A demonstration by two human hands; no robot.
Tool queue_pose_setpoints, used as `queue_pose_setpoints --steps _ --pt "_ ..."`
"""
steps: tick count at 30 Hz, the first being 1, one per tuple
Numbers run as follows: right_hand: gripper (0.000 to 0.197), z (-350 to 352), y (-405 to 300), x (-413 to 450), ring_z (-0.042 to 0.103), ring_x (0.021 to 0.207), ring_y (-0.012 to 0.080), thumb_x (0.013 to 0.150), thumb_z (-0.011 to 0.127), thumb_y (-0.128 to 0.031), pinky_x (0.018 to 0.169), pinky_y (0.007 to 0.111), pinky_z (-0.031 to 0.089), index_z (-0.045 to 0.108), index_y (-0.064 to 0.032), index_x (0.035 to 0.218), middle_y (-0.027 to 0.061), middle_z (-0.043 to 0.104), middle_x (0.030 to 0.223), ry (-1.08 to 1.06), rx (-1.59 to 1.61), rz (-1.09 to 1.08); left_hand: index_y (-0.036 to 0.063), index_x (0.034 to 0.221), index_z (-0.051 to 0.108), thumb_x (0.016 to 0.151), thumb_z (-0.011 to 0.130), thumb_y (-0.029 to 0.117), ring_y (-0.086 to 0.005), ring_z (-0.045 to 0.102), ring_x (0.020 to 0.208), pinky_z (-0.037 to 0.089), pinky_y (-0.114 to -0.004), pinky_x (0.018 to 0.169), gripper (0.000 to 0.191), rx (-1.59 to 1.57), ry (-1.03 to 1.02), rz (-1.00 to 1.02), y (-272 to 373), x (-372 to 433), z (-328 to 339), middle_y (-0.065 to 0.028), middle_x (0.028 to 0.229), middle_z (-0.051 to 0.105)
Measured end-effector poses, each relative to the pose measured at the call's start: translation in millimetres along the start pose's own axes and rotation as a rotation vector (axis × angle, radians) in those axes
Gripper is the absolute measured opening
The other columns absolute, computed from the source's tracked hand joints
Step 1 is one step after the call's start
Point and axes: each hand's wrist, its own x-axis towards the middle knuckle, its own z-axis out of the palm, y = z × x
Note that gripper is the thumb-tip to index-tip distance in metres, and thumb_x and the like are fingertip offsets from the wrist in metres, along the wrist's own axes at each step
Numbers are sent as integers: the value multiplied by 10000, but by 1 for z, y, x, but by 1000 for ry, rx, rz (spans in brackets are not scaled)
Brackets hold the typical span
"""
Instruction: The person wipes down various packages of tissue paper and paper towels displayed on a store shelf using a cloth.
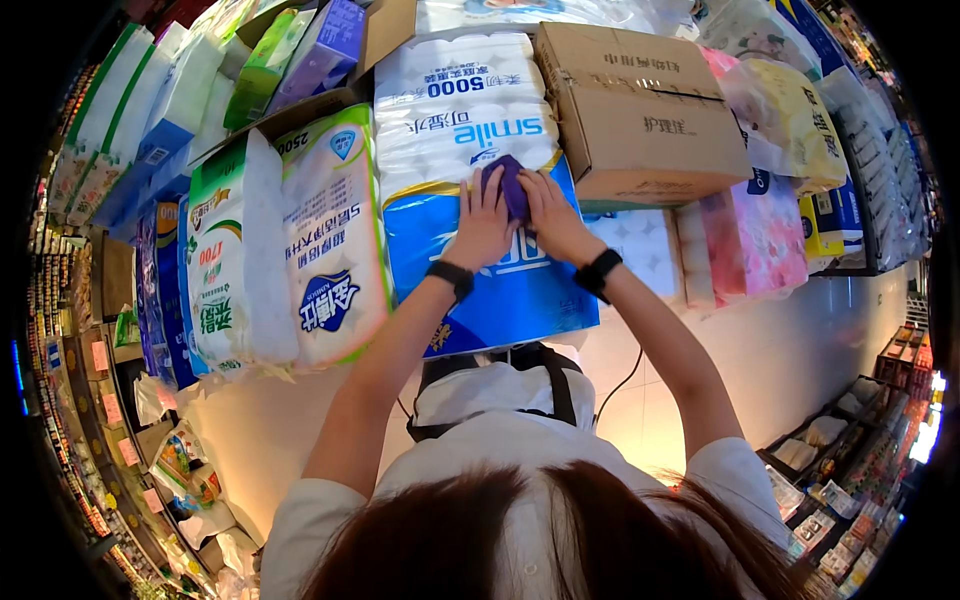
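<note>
A folded purple cloth (507, 184) lies bunched on a large plastic-wrapped pack of toilet rolls (517, 300), blue toward my body and white on the far side. My left hand (484, 221) holds the cloth from the left, its fingers pointing away from me. From the right, my right hand (553, 217) grips the other side, fingers bent over its edge. Both hands rest near the boundary of the pack's blue and white parts. Each wrist wears a black band. The cloth's underside is hidden.
Left of the pack stand more wrapped tissue packs (326, 247) and a green-and-white pack (221, 285). A closed cardboard box (637, 112) sits to the right, with a pink pack (754, 240) beyond. Shelves (112, 405) line the left; low bins (825, 435) stand at lower right.
</note>
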Motion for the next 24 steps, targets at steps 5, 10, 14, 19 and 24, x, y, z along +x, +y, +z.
queue_pose_setpoints --steps 5,10,14,19,24 --pt "757 26 54 60 311 1417 504 798 663 -57 1194 527 277 334 24 1475 222 360 1521 -21 -115 -43 -50 1473 402 925 603 346 -482 103 1496 66 -652 1193 705 75 22 -52 -38 53 21 -200 1625 164" --pt "754 33 84 102 257 1448 515 837 666 -100 1200 551 247 314 -20 1498 211 306 1560 -42 -90 13 -36 1472 424 930 572 398 -486 79 1501 32 -664 1188 710 85 -39 -93 -67 95 28 -185 1644 136" --pt "749 36 87 123 217 1473 499 859 659 -131 1191 563 270 303 -55 1513 179 290 1581 -30 -107 113 -11 1506 381 933 549 421 -487 46 1507 15 -663 1187 737 111 -90 -135 -81 119 28 -171 1654 109" --pt "763 42 110 140 184 1492 482 867 660 -146 1210 541 249 281 -82 1526 152 268 1607 -40 -69 92 -28 1528 281 963 493 461 -453 60 1510 41 -652 1192 777 188 -199 -184 -81 139 21 -160 1637 108" --pt "747 41 104 139 216 1486 468 850 667 -126 1221 508 239 308 -79 1503 150 307 1589 -40 -14 87 -16 1529 277 974 485 480 -451 65 1509 45 -640 1198 772 173 -173 -209 -84 134 23 -157 1613 155"
